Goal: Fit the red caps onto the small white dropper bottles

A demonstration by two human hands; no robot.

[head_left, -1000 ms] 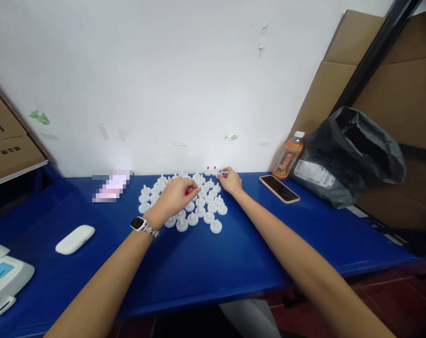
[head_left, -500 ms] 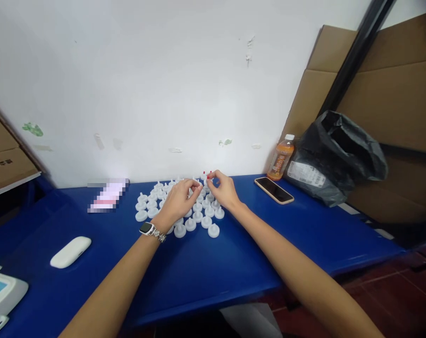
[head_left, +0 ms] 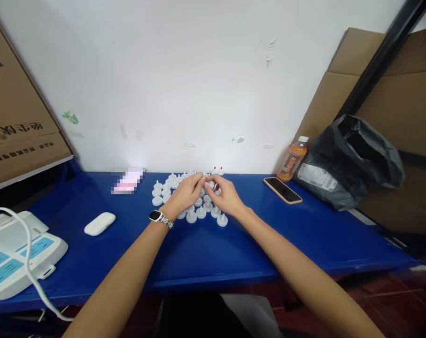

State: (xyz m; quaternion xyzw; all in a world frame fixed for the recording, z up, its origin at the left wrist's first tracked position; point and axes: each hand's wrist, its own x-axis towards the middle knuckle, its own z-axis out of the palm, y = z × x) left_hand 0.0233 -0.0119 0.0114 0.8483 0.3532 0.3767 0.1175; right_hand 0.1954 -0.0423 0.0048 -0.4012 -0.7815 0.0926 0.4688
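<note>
Fingertips (head_left: pixel 200 179) of the left hand (head_left: pixel 185 191) and right hand (head_left: pixel 230 196) meet near the center of the frame, both narrowed to a pinch above a crowd of white stemmed pieces (head_left: pixel 191 217) on a blue tabletop (head_left: pixel 213 258). Something pale shows by the right thumb; whether it is gripped, or what the left fingers hold, cannot be told.

Crowding looks to be the chief hazard: the pieces are packed closely, so a dipping wrist could sweep several aside, and the watch (head_left: pixel 156 216) might catch a stem. A loose pinch could drop a small part into the cluster, where white on white would hide it. Two red-tipped pieces (head_left: pixel 214 170), just behind the hands, could be toppled by a knuckle.

At lower left, a power strip (head_left: pixel 4 260) trails a white cable (head_left: pixel 27 263) over the front edge, with a white case (head_left: pixel 100 224) nearby. Phone (head_left: pixel 282 190), orange drink bottle (head_left: pixel 292 162) and black plastic bag (head_left: pixel 357 162) limit room at right; the wall (head_left: pixel 184 94) blocks the rear.
</note>
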